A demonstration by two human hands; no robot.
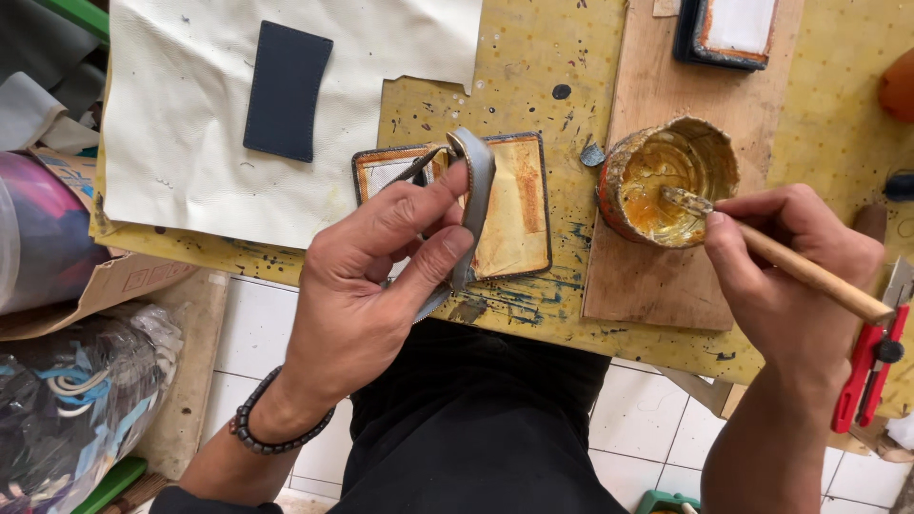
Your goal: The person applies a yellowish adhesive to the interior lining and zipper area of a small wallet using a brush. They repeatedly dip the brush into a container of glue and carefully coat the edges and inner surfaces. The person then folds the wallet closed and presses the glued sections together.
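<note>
At far left, a cardboard box (114,286) and a bag of cords (76,400) sit below the table edge. On the yellow table (838,114), a white sheet (190,143) carries a dark blue patch (286,90).

My left hand (367,286) (beaded bracelet (276,428) at the wrist) is closed on a grey strap (476,205). Thumb and fingers are clamped together around the strap, which loops up and over the fingertips. A dark, thinner section of the strap runs off to the left. The strap hangs directly above a flat leather piece (514,209) with a dark edge and a yellowed, glue-stained face; this piece lies flat on the table, just beside the wooden board (657,266).

On the board stands a glue tin (666,181), open at the top, with amber glue inside.

My right hand (790,276) is closed on a wooden-handled brush (781,257); fingers are pinched tight around the handle. The brush tip rests inside the tin, touching the glue.

At far right, a red utility knife (871,366) lies near the table edge, close to my right wrist.
</note>
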